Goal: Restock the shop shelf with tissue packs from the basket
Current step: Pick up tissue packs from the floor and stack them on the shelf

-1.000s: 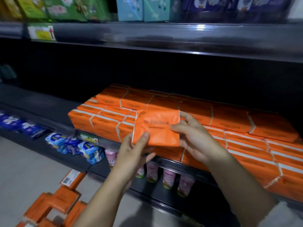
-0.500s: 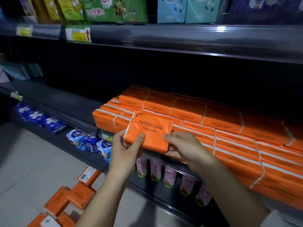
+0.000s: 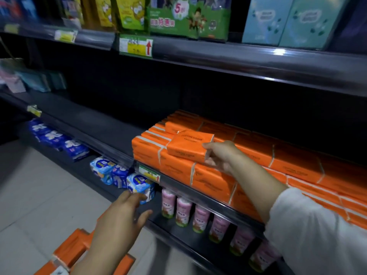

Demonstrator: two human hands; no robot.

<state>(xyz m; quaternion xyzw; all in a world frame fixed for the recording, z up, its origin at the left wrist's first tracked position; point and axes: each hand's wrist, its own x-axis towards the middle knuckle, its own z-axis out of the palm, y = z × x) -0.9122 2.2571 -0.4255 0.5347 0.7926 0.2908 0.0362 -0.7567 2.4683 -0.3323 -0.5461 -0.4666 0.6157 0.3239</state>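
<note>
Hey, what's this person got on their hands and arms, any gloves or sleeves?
No gloves: the left hand and right hand are both bare, with no rings or watch visible. A loose white sleeve covers the right arm above the bare forearm. The left forearm is bare as far as the picture shows.

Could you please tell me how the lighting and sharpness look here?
In the head view: dim overall, the middle shelf almost black at its back; a small glare spot on the upper shelf rail; the left hand is motion-blurred, while the right hand and its orange tissue pack are sharper; wide-angle bending curves the shelf edges.
</note>
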